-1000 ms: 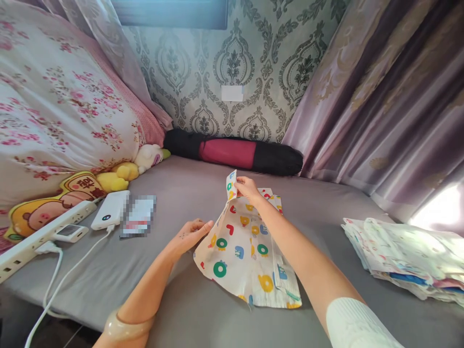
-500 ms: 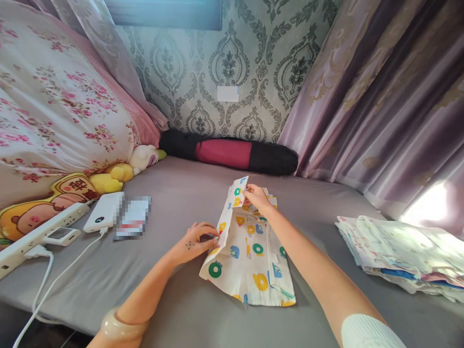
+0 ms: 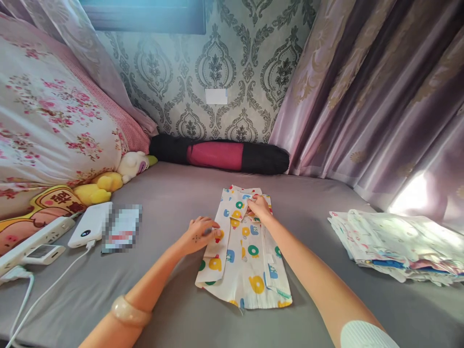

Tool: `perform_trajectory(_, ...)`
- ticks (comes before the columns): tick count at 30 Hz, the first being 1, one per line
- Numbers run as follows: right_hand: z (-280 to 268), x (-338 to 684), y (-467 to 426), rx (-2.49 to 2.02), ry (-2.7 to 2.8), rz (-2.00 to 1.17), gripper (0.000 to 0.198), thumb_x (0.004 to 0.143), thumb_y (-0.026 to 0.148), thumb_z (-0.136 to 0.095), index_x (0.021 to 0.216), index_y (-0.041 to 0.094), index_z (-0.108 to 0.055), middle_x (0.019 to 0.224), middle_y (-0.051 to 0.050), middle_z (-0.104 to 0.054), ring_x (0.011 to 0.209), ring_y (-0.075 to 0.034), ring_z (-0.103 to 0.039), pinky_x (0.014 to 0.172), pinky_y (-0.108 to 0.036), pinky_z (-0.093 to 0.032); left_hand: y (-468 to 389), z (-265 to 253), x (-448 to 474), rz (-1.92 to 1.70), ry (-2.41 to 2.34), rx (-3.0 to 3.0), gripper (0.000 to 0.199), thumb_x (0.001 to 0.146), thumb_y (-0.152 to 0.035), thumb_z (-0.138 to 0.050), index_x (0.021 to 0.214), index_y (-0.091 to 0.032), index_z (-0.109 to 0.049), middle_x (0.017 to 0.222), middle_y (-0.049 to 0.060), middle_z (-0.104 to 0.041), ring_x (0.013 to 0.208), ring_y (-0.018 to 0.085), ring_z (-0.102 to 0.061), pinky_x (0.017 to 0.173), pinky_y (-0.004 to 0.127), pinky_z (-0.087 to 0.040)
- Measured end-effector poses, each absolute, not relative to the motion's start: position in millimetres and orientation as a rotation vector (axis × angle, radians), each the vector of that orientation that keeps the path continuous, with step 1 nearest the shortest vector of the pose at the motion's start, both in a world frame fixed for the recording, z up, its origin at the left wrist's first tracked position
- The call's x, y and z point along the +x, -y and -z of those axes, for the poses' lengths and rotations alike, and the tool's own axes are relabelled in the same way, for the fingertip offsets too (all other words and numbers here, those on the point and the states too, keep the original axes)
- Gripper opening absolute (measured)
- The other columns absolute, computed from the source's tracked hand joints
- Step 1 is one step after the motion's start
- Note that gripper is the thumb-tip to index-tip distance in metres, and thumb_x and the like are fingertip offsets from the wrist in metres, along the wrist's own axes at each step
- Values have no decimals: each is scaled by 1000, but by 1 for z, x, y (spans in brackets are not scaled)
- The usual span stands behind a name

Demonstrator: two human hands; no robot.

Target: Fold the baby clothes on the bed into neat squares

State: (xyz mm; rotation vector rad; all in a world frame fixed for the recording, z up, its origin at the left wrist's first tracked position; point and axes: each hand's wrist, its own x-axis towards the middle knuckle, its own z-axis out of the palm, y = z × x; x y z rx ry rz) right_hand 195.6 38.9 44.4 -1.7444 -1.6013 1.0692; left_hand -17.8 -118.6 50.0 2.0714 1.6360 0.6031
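Observation:
A small white garment (image 3: 242, 251) printed with coloured rings and shapes lies on the grey bed sheet (image 3: 174, 193), its left side folded in over the middle. My left hand (image 3: 201, 233) pinches the folded left edge about halfway down. My right hand (image 3: 259, 207) holds the fabric near the collar at the garment's far end. Both forearms reach in from the bottom of the view, and a pale bangle sits on my left wrist.
A stack of folded printed cloths (image 3: 395, 241) lies at the right. A white power bank (image 3: 90, 224), a power strip (image 3: 32, 237) with cables and a blurred card lie at the left by plush toys (image 3: 105, 181) and floral bedding. A black and red roll (image 3: 221, 154) lies along the wall; curtains hang at the right.
The garment's left side was lifted upright by my right hand; it has now been folded over and laid flat. My left hand moved onto the folded edge.

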Motion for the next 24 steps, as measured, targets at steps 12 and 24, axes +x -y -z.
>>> perform_trajectory(12,-24,183,-30,-1919,1902,-459,53,90,40,-52,135,16,-38,118,-16,-65,110,-28,-62,84,-35,-45,-18,-14,3,-600,-1776,2295,42,96,-30,-36,133,-17,-51,145,15,-48,139,26,-38,114,44,-29)
perform_trajectory(24,-15,181,-26,-1902,1862,-422,49,93,35,-49,138,16,-38,124,-12,-64,117,-25,-58,86,-31,-43,-33,3,1,-350,-1914,2280,58,98,-48,-27,146,-17,-38,157,11,-30,146,29,-23,118,49,-20)
